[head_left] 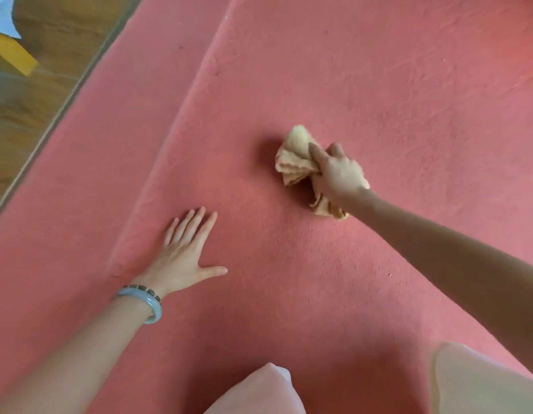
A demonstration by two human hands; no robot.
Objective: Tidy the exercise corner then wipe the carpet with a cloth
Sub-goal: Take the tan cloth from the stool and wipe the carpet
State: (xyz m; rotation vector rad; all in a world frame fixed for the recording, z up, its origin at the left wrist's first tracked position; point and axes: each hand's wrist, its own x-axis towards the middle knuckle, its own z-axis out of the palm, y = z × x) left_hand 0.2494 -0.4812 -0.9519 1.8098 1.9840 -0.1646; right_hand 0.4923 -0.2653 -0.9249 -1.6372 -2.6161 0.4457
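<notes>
— What was seen nearest?
— Two knees (259,389) were seen at the bottom, set on the pink carpet (333,309). Just ahead, the left hand (184,255) was laid flat on the pile, fingers spread, nothing held; a pale bangle (144,306) was worn at its wrist.
— And the cloth?
— The beige cloth (295,156) was found farther out, bunched on the carpet and gripped by the right hand (338,174), whose fingers were curled round it.
— Which step was judged to be in hand?
— The wiping. No exercise gear was in view, so the tidying was taken as probably done.
— What was called for next?
— A stroke across the pile under steady downward pressure, it was judged, with the carpet braced by the flat hand so that it would not be dragged or rucked.
— Edges and room?
— A raised ridge (181,121), seemingly one layer's edge lapped over another, was seen running diagonally just left of the braced hand; the cloth might be snagged there. Open carpet was left ahead and to the right. Far left, the carpet's border (54,127) was met by wooden floor (26,115), where a yellow object (11,55) was only partly seen.
</notes>
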